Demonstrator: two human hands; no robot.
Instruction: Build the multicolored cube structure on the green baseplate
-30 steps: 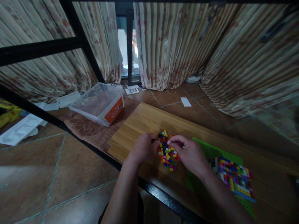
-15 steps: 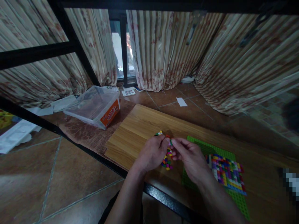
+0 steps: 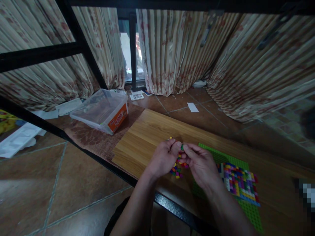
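Note:
Both hands meet over the wooden board, fingertips almost touching. My right hand (image 3: 202, 162) pinches a small green toy brick (image 3: 182, 147) between thumb and fingers. Beside it, my left hand (image 3: 162, 156) is closed, thumb against fingers; whatever lies in that pinch is too small and covered to name. Loose toy bricks (image 3: 176, 172) of many colours lie on the board below the hands, partly hidden by them. To the right is a green baseplate (image 3: 252, 214) bearing a block of multicoloured bricks (image 3: 240, 182), partly covered by my right forearm.
The wooden board (image 3: 140, 141) rests on a black-framed table with a brown cloth (image 3: 91, 139). A clear plastic box (image 3: 98, 108) with an orange label stands at the left. Black metal bars (image 3: 86, 52) cross the upper left. Striped curtains (image 3: 167, 49) hang behind, with papers on the tiled floor.
The view has shifted slightly, so the scene sits a little further right. The hands stay together, and the green brick shows more clearly at the right fingertips.

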